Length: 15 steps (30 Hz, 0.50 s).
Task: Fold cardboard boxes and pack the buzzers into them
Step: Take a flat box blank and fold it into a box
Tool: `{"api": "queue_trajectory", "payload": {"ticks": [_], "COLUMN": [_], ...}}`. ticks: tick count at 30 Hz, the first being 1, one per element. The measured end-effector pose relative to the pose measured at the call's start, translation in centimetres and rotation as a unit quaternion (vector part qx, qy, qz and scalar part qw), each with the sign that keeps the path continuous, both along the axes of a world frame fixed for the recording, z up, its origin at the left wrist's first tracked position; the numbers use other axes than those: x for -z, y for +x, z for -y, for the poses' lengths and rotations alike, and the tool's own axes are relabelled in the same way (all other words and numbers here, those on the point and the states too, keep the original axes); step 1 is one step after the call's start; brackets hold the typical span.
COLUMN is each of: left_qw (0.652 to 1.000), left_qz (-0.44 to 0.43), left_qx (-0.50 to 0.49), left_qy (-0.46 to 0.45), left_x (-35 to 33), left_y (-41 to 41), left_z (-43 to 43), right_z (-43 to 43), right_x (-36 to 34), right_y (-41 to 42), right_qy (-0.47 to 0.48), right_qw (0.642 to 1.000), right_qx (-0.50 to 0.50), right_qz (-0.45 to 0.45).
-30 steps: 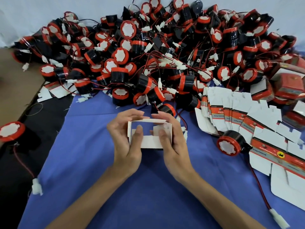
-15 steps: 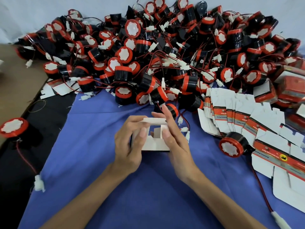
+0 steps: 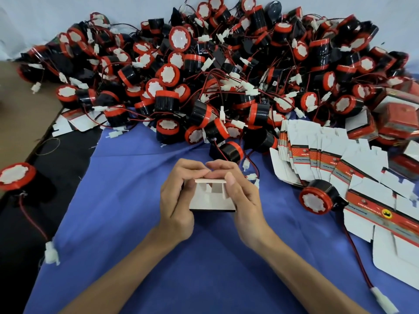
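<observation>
A small cardboard box (image 3: 210, 197), white inside, stands half-formed on the blue cloth at the centre. My left hand (image 3: 176, 198) grips its left side, fingers curled over the top edge. My right hand (image 3: 243, 198) grips the right side, thumb on the top flap, fingers bent over the far edge. A large heap of black-and-red buzzers (image 3: 204, 82) with red-black wires and white plugs fills the far half of the table. One loose buzzer (image 3: 316, 199) lies just right of my right hand.
A fanned stack of flat box blanks (image 3: 317, 150) lies to the right, with more unfolded blanks (image 3: 385, 223) nearer the right edge. Finished red boxes (image 3: 394, 116) sit at the far right. Another buzzer (image 3: 17, 176) rests on black cloth at the left, its plug (image 3: 51, 254) below.
The flat open sleeve has been squared up into a box shape. Both hands moved closer together, and the fingers now curl over its top flap.
</observation>
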<state>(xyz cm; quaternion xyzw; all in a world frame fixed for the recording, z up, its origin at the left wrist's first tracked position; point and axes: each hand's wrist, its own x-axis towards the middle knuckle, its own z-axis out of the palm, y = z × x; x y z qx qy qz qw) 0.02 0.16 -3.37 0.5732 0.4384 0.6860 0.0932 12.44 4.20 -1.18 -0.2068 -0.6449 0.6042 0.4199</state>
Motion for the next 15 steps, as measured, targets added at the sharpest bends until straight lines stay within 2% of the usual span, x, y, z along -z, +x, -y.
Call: {"api": "queue_trajectory", "payload": {"ticks": [9, 15], "left_qw": [1.000, 0.998], "left_qz": [0.013, 0.051], "left_qx": [-0.002, -0.004], "left_qy": [-0.024, -0.034], "left_x": [0.02, -0.41], "left_y": [0.21, -0.10], "left_z": [-0.15, -0.25], "right_z": [-0.30, -0.46], "right_x": [0.29, 0.28], "right_y": [0.00, 0.43], "right_qy": [-0.010, -0.014], "right_qw": [1.000, 0.998], "right_qx": [-0.016, -0.060], "right_qz": [-0.018, 0.023]}}
